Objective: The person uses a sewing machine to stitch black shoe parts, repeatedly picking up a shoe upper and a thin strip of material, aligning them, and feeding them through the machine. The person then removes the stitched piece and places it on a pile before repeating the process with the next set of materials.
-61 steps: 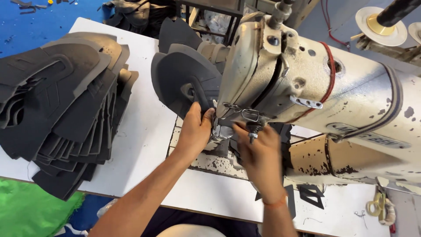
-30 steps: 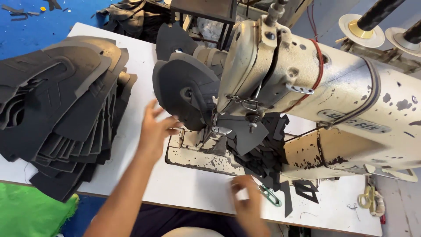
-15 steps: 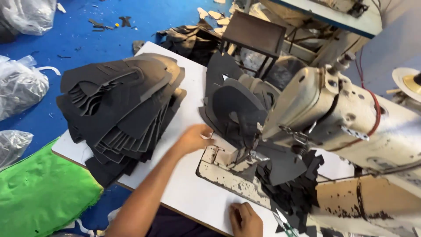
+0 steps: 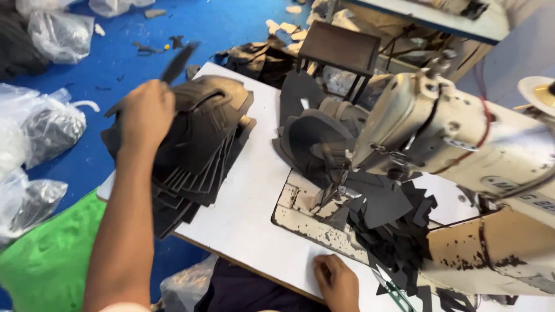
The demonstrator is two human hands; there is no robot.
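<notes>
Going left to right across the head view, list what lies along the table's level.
Clear plastic bags of dark pieces → left hand on the stack of black cut fabric pieces → white table top → cream, worn sewing machine.

The left arm stretches forward and outward, bare forearm running up from the lower edge of view to the left hand (image 4: 144, 115). This hand is seen from the back, knuckles up, fingers (image 4: 165, 86) curled downward and closed in a grip. The right hand (image 4: 338, 283) lies low and near the body, palm down, its fingers spread flat and loose.
</notes>
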